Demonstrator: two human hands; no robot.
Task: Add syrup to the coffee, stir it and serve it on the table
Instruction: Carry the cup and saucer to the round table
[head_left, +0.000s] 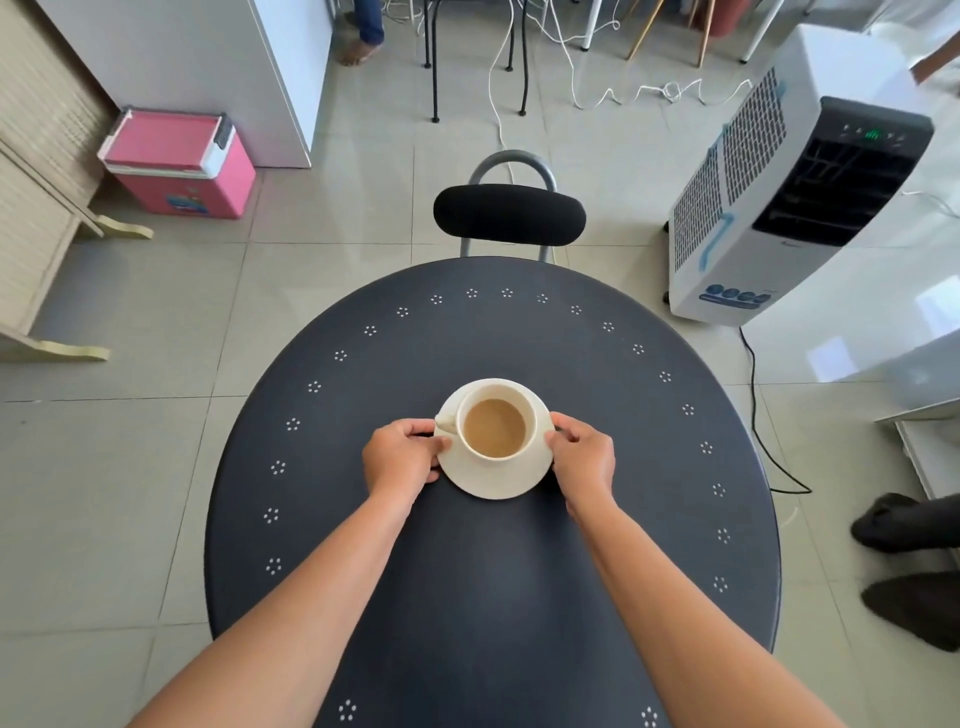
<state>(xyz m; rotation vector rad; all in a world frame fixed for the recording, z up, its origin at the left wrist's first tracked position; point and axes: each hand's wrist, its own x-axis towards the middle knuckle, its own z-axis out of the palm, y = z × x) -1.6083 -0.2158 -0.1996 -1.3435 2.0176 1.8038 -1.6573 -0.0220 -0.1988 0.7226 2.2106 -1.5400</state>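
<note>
A cream cup (522, 402) full of light brown coffee (494, 428) stands on a cream saucer (498, 480) near the middle of a round dark table (493, 571). The cup's handle points left. My left hand (400, 457) grips the saucer's left rim, fingers curled around the edge. My right hand (582, 457) grips the saucer's right rim the same way. The saucer looks to be resting on the tabletop or just above it. No syrup or spoon is in view.
A black-backed chair (509, 215) stands at the table's far side. A white air cooler (795, 192) is at the right, its black cord trailing on the floor. A pink cooler box (179, 163) sits at the left. Someone's dark shoes (909, 566) are at the right edge.
</note>
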